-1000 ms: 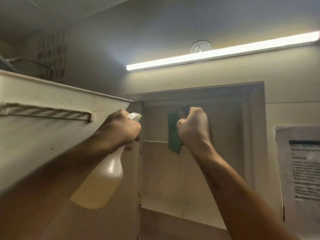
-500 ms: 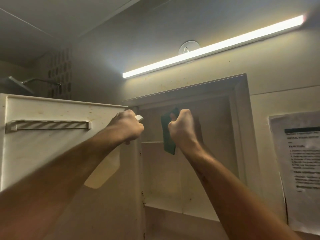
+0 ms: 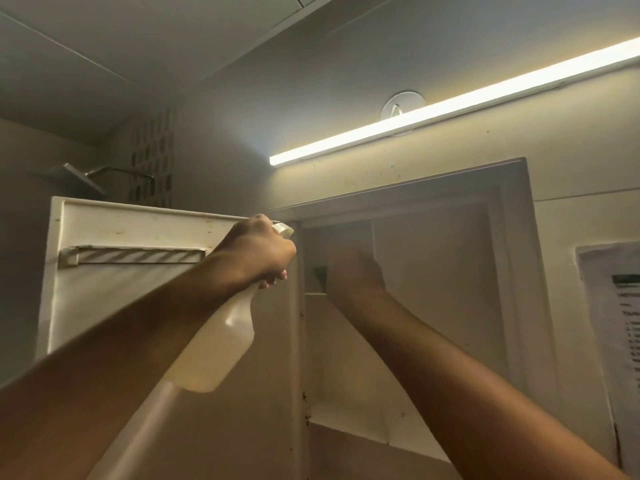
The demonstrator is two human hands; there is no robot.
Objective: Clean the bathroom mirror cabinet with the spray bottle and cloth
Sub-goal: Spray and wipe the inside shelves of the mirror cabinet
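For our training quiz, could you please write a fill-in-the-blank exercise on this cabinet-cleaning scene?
1. The left hand grips a translucent plastic ____ bottle.
2. The blurred right hand holds a dark ____ cloth.
3. The cream cabinet's door stands ____.
4. The lit strip light hangs ____ the cabinet.

Answers: spray; green; open; above

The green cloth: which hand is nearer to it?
Right. The right hand is at the green cloth inside the cabinet; the left hand holds the spray bottle beside it.
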